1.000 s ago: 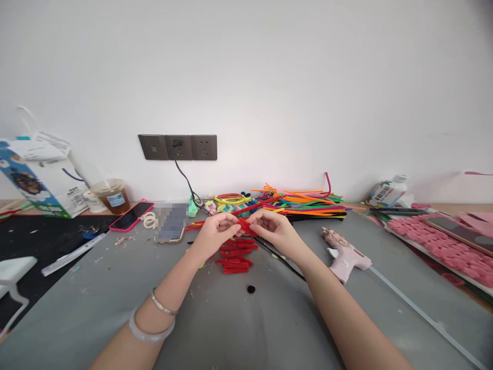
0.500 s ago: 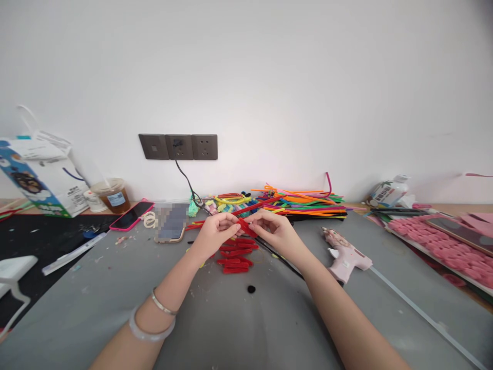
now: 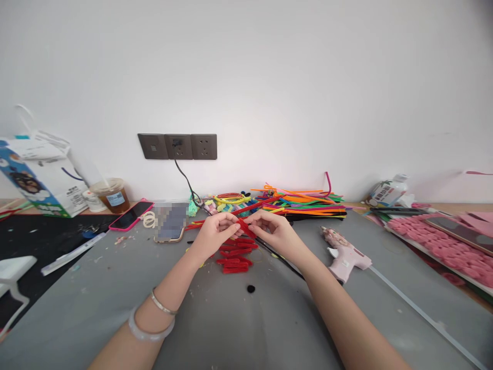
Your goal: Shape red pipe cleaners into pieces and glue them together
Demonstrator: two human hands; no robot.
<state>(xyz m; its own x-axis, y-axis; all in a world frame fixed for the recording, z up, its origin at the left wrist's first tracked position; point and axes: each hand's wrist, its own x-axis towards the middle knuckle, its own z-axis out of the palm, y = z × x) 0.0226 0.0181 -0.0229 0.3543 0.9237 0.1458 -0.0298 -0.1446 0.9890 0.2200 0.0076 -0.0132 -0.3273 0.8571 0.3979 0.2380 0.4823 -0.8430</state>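
My left hand (image 3: 216,230) and my right hand (image 3: 272,229) meet over the grey table (image 3: 231,329), both pinching a red pipe cleaner (image 3: 244,226) between their fingertips. One long end of it runs up and to the right towards the coloured heap. Just below the hands lie several folded red pipe cleaner pieces (image 3: 234,253) on the table. My left wrist carries two bangles.
A heap of coloured pipe cleaners (image 3: 298,201) lies against the wall. A pink glue gun (image 3: 345,254) rests to the right, its black cable crossing the table. Two phones (image 3: 131,215), an iced drink cup (image 3: 111,195) and a carton (image 3: 40,177) stand left. Pink pieces on a tray (image 3: 442,249) at right.
Both hands stay in place; only the fingers shift slightly on the red pipe cleaner.
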